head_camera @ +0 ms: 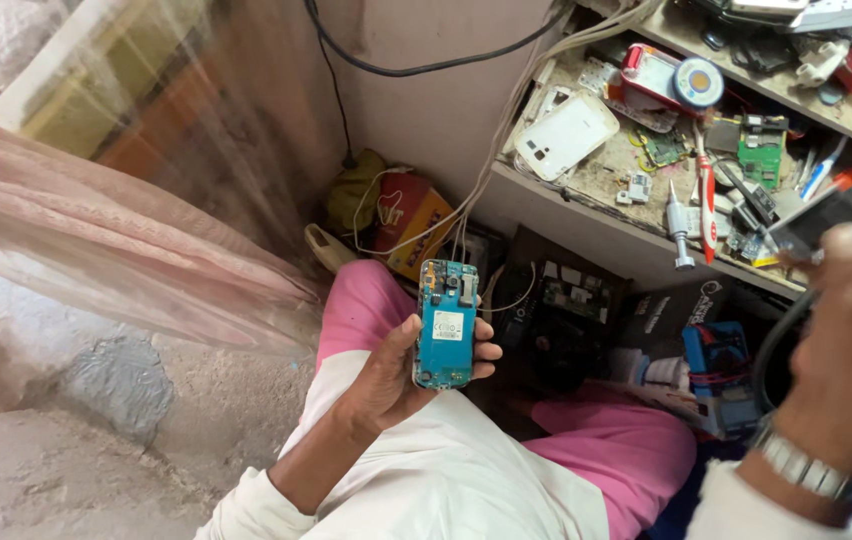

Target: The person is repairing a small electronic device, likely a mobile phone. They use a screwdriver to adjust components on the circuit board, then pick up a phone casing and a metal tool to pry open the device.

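Left hand: the left hand (396,375) sits just below the middle of the view, palm turned up toward the camera, above the person's lap.
Left fingers: clamped on the phone board, thumb along its left edge, fingertips (486,352) curling round its right edge.
Phone board: the blue phone board (446,323) stands upright in the left hand, long side vertical, bare circuitry at its top end and a pale label at its middle.
Right hand: the right hand (846,330) is at 3 o'clock of the board, well apart from it, raised at the right edge of the view, with a metal watch band (804,465) on the wrist.
Right fingers: closed around a dark tool (816,222) with a thick cord trailing down; the tool is blurred and its kind cannot be told.
Bench: a cluttered workbench (586,170) lies at 1 o'clock of the board.
On the bench: a white phone back cover (566,133), a green circuit board (761,150), a red-handled screwdriver (707,205) and a red and white device (651,75) lie spread about.
Lap: pink trousers (616,440) and a white garment (446,480) fill the lower middle.
Left side: a pink cloth (96,240) hangs at 9 o'clock, over a rough grey floor (66,450).
Wall: a black cable (426,65) loops across at 12 o'clock.
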